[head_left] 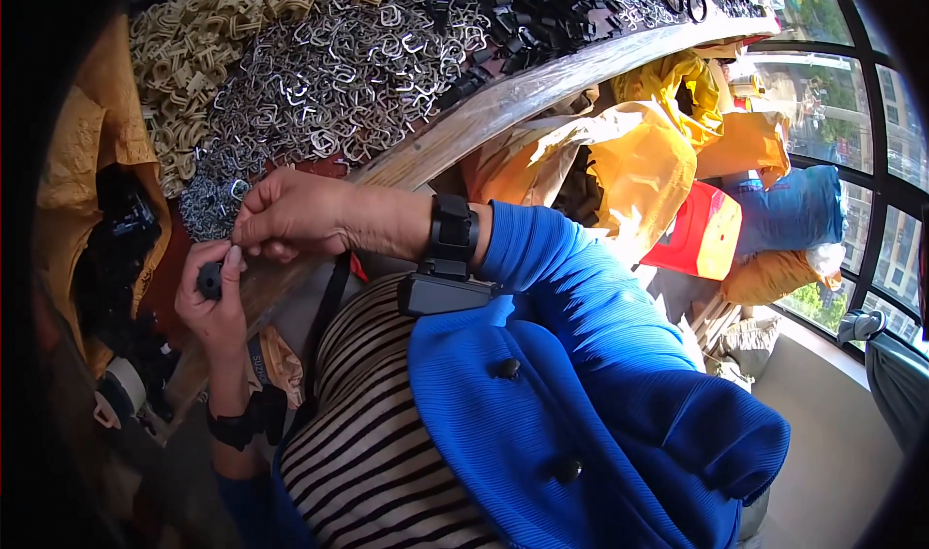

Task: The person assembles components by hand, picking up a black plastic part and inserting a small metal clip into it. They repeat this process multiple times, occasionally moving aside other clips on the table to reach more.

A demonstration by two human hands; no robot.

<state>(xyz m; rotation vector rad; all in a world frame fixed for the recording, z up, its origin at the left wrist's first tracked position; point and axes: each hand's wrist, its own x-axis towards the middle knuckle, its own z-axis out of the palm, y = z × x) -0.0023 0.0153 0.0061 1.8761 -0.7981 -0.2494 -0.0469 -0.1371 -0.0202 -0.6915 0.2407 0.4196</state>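
My left hand (215, 307) is closed around a small dark rounded piece (209, 280), its thumb and forefinger raised toward my other hand. Pinched together just above those fingertips are the fingers of my right hand (295, 212); whatever they grip is too small to make out. Both hands meet over the table's near edge, beside a heap of small grey screws or pins (205, 206). Beyond lies a broad pile of bent silver metal loops (329, 89). Cream plastic clips (184, 65) are heaped to its left, black plastic pieces (523, 12) to its right.
The table's pale wooden edge (542, 89) runs up to the right. An open tan sack (126, 114) with black pieces stands at left. Yellow-orange bags (644, 162), a red container (695, 230) and a blue bundle (794, 210) sit near the window. Black-handled scissors (695, 2) lie at the far right.
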